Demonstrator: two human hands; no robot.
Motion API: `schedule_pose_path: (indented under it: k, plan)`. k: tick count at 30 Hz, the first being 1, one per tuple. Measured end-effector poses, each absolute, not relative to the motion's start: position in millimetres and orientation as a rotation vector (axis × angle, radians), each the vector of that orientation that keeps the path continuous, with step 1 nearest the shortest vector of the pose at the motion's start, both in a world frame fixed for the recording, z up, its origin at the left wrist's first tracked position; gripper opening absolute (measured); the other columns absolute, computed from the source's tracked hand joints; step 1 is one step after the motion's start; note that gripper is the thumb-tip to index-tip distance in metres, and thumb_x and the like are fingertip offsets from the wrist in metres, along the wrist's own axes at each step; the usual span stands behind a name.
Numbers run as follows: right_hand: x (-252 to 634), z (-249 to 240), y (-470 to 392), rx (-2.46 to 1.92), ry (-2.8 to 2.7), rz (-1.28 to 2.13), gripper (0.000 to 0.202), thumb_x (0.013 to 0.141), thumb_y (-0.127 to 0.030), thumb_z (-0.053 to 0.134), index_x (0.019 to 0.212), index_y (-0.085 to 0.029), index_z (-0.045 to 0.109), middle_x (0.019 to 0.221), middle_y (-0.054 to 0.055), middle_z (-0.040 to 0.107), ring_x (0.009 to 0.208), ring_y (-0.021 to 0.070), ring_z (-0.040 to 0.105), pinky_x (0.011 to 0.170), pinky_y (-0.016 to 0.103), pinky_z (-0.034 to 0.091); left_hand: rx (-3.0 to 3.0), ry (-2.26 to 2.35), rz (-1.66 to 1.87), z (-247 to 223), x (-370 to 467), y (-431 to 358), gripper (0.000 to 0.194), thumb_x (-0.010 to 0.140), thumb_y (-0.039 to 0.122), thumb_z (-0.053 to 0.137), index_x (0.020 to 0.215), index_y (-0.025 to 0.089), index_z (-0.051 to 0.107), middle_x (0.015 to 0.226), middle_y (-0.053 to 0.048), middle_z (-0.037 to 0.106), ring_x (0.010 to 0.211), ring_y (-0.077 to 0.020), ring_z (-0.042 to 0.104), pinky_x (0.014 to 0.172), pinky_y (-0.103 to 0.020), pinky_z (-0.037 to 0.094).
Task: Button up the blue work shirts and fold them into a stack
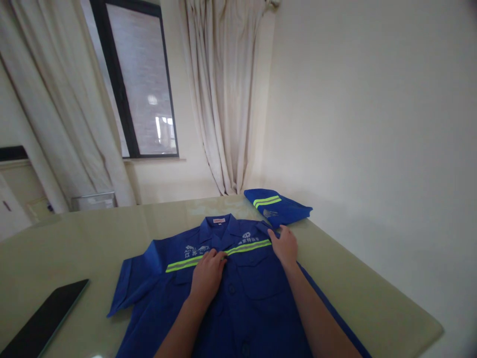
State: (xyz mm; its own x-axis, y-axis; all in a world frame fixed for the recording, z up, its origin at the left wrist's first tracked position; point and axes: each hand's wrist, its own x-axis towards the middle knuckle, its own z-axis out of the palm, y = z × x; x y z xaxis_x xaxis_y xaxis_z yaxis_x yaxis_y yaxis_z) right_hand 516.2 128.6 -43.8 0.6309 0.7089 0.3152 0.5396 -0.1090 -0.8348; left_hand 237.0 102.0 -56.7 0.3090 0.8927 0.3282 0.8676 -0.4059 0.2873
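Observation:
A blue short-sleeved work shirt (257, 278) lies front up on the table, its collar toward the far side. A yellow-green and grey reflective stripe crosses its chest below white printing. My left hand (208, 273) rests at the button front by the stripe, fingers curled together on the cloth. Over at the right shoulder, my right hand (285, 246) has the shirt's edge between thumb and fingers. The sleeve on the left is spread out flat; the one on the right does not show spread out, and my right hand and forearm partly cover that side.
Another folded blue garment (279, 206) with a reflective stripe lies beyond my right hand, near the wall. A flat black object (46, 318) lies on the pale glossy table (112, 226) at left. Curtains (227, 89) and a window stand behind; the right wall borders the table.

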Motion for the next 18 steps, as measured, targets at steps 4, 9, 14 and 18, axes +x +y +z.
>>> schedule_pose_path:
  k: [4, 9, 14, 18]
  plan:
    - [528, -53, 131, -2.03, -1.103, 0.085, 0.047, 0.078, -0.041, 0.069, 0.115, -0.013, 0.069, 0.109, 0.024, 0.071, 0.111, 0.0399, 0.064, 0.094, 0.052, 0.045, 2.559, 1.719, 0.631, -53, 239, 102, 0.027, 0.102, 0.023, 0.046, 0.105, 0.026, 0.073, 0.1, -0.006, 0.067, 0.099, -0.0229, 0.063, 0.085, -0.032, 0.046]
    - [537, -39, 140, -1.774, -1.271, 0.084, 0.035, 0.083, -0.038, 0.062, 0.111, -0.02, 0.074, 0.102, 0.011, 0.073, 0.097, 0.0264, 0.067, 0.091, 0.038, 0.049, 2.603, 1.658, 0.697, -53, 238, 100, 0.033, 0.103, 0.028, 0.042, 0.122, 0.028, 0.069, 0.107, -0.006, 0.068, 0.102, -0.0232, 0.062, 0.09, -0.034, 0.047]
    - [576, -39, 136, -1.665, -0.93, -0.23, 0.052, 0.086, -0.037, 0.05, 0.127, -0.008, 0.063, 0.105, 0.017, 0.068, 0.099, 0.0295, 0.062, 0.092, 0.042, 0.048, 2.496, 1.899, 0.821, -71, 236, 100, 0.047, 0.1, 0.038, 0.045, 0.142, 0.021, 0.058, 0.141, -0.017, 0.061, 0.134, -0.0355, 0.051, 0.113, -0.054, 0.034]
    - [589, -55, 128, -1.951, -0.867, -0.125, 0.064, 0.089, -0.05, 0.053, 0.135, -0.005, 0.053, 0.112, 0.023, 0.067, 0.107, 0.036, 0.062, 0.092, 0.045, 0.046, 2.358, 1.819, 0.87, -81, 237, 114, 0.053, 0.094, 0.05, 0.051, 0.137, 0.021, 0.063, 0.15, -0.018, 0.055, 0.144, -0.04, 0.043, 0.119, -0.062, 0.023]
